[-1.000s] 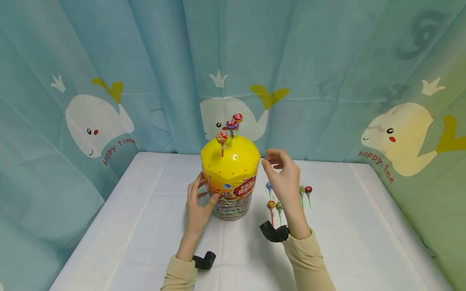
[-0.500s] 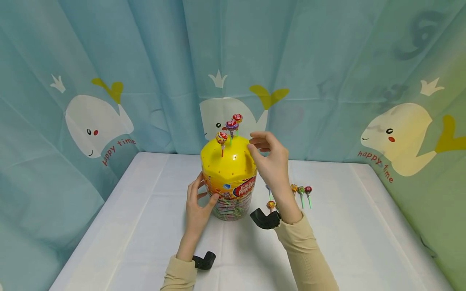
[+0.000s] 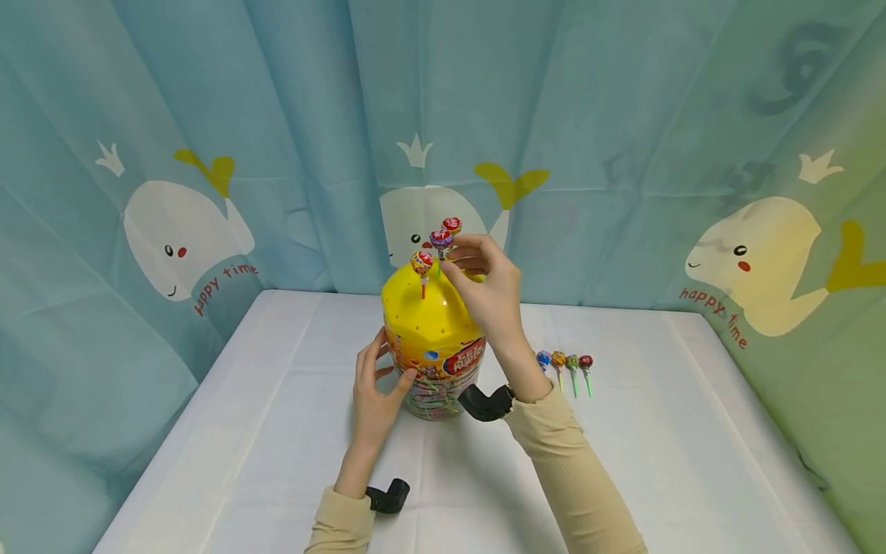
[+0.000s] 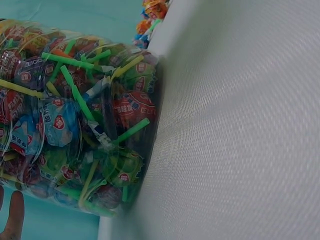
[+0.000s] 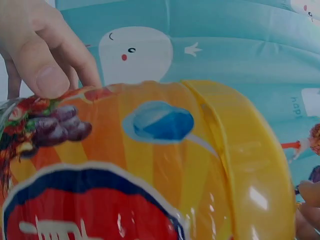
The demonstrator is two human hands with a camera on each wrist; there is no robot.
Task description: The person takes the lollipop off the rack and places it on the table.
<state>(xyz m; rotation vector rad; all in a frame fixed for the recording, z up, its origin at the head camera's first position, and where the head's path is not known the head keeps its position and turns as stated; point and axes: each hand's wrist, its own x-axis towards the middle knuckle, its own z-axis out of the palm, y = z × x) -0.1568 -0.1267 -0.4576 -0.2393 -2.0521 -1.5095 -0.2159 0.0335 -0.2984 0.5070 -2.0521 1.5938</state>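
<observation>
A lollipop jar (image 3: pixel 439 362) with a yellow domed lid (image 3: pixel 415 319) stands upright on the table, its clear lower part packed with lollipops. My left hand (image 3: pixel 377 400) grips its left side, thumb in front and fingers around the side. Three lollipops stand in the lid: a yellow-and-red one (image 3: pixel 422 263), a purple one (image 3: pixel 441 239) and a red one (image 3: pixel 452 225) behind. My right hand (image 3: pixel 490 285) is over the lid, thumb and forefinger pinching the purple lollipop just below its head. In the right wrist view the fingertips (image 5: pixel 311 194) meet that lollipop at the right edge.
Several loose lollipops (image 3: pixel 572 362) lie in a row on the white table (image 3: pixel 664 446) to the right of the jar. My right forearm hides part of the table there. A blue curtain (image 3: pixel 609 231) with whale prints hangs close behind the table.
My right hand has moved left from beside the jar, over the lid, to the purple lollipop. The left hand and the jar have stayed in place.
</observation>
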